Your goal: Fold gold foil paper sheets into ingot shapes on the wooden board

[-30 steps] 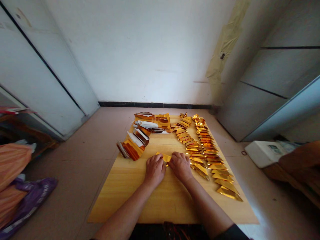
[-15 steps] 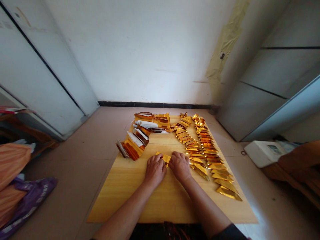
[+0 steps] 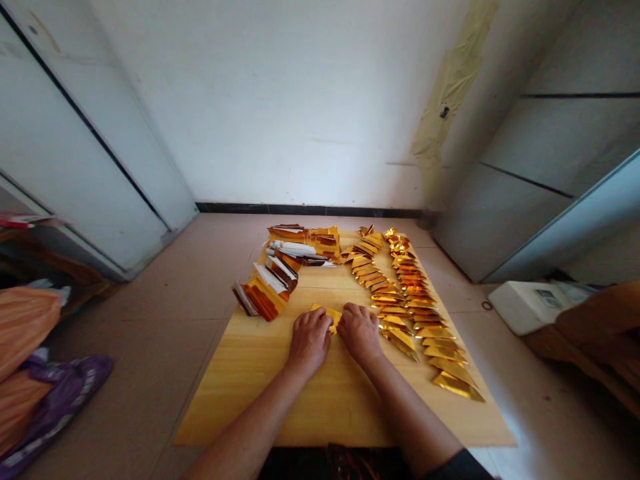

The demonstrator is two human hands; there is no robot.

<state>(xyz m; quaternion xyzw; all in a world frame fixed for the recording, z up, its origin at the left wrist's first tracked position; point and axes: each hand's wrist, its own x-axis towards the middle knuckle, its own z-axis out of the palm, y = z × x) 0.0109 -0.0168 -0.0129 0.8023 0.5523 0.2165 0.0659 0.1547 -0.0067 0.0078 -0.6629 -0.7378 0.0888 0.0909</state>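
Note:
A small piece of gold paper (image 3: 327,312) lies on the wooden board (image 3: 240,393), between my two hands. My left hand (image 3: 309,340) has its fingers curled on the paper's left side, knuckles up. From the right, my right hand (image 3: 361,331) pinches the paper's near right edge. Both sets of fingertips are close together and partly hidden. Right of my right hand run two overlapping rows of folded gold pieces, an inner row (image 3: 385,293) and an outer row (image 3: 425,313).
Stacks of gold and white paper sheets (image 3: 267,290) sit at the board's back left, with more (image 3: 320,243) behind. On the floor at the right stands a white box (image 3: 525,307). Orange and purple bags (image 3: 75,393) lie at the left.
My left hand has shifted very slightly at the gold paper. The right hand, the rows and the stacks look the same.

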